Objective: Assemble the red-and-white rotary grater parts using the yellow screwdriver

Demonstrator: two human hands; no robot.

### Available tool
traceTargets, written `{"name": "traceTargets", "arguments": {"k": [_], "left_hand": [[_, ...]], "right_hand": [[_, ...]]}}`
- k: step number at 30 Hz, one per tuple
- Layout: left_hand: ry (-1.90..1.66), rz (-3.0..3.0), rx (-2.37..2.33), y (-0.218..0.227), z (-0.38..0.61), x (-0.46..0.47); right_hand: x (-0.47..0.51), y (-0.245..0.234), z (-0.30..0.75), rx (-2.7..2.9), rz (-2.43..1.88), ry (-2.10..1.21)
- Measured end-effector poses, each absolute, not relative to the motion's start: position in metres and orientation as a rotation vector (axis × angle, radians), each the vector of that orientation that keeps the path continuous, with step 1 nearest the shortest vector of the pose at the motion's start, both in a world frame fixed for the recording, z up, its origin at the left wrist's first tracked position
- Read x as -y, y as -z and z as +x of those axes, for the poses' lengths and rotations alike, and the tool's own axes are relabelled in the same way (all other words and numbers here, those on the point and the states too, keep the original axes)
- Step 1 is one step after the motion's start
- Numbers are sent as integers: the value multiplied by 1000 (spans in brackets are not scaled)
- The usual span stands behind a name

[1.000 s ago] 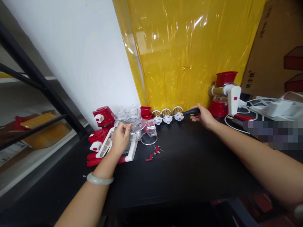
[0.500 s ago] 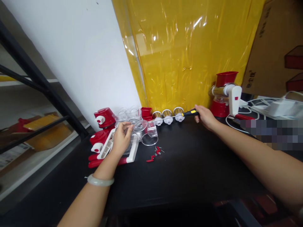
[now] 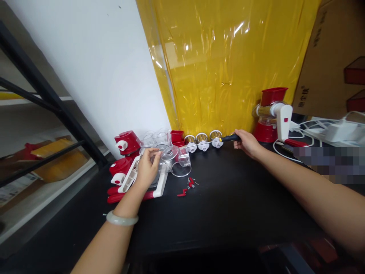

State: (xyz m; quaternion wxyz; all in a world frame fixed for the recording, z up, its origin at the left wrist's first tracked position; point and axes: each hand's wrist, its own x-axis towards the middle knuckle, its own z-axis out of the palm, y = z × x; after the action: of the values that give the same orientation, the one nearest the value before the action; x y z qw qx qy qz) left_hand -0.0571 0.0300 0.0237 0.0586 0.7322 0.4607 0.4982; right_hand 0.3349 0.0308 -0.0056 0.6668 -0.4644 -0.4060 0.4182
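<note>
**Both hands out over the black table, parts pile on one side, screwdriver on the other**

Using the black tabletop (image 3: 228,205) as the anchor here. Closest to the camera, the left forearm comes in with a pale green bangle (image 3: 122,219) on the wrist. Further in, the left hand (image 3: 146,169) sits on the pile at the table's back left, fingers curled together on a clear plastic funnel-shaped housing (image 3: 176,161), which lies on its side touching a white plastic frame (image 3: 145,182). Can't tell how firm the grip is, the hand hides the contact.

Just right of that pile, on bare table, a little scatter of small red clips and metal screws (image 3: 188,185).

Left of the frame, red and white plastic housings (image 3: 124,152) are stacked up, with more clear cups behind.

Further back, the right hand (image 3: 247,141) is closed around a black and yellow handled screwdriver (image 3: 225,138), shaft pointing left over a row of three gold metal drum blades (image 3: 203,139) along the table's back edge. Right of the hand stands an assembled red and white rotary grater (image 3: 272,114). A yellow plastic curtain (image 3: 228,61) hangs behind the table.
</note>
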Motion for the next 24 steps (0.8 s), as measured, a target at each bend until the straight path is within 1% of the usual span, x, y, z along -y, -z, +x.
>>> {"name": "traceTargets", "arguments": {"k": [4, 8, 12, 16, 24], "left_hand": [[-1516, 2200, -1378, -22, -58, -31], [-1520, 2188, -1373, -21, -59, -32], [-1528, 2180, -1365, -22, -58, -30], [-1590, 2119, -1336, -23, -57, -29], [-1737, 2013, -1339, -25, -63, -32]], "right_hand": [[-32, 5, 335, 834, -1015, -972], [-33, 5, 344, 778, -1072, -944], [-38, 12, 356, 795, -1174, -825], [-43, 23, 359, 931, -1275, -730], [-45, 31, 350, 1074, -1296, -902]]}}
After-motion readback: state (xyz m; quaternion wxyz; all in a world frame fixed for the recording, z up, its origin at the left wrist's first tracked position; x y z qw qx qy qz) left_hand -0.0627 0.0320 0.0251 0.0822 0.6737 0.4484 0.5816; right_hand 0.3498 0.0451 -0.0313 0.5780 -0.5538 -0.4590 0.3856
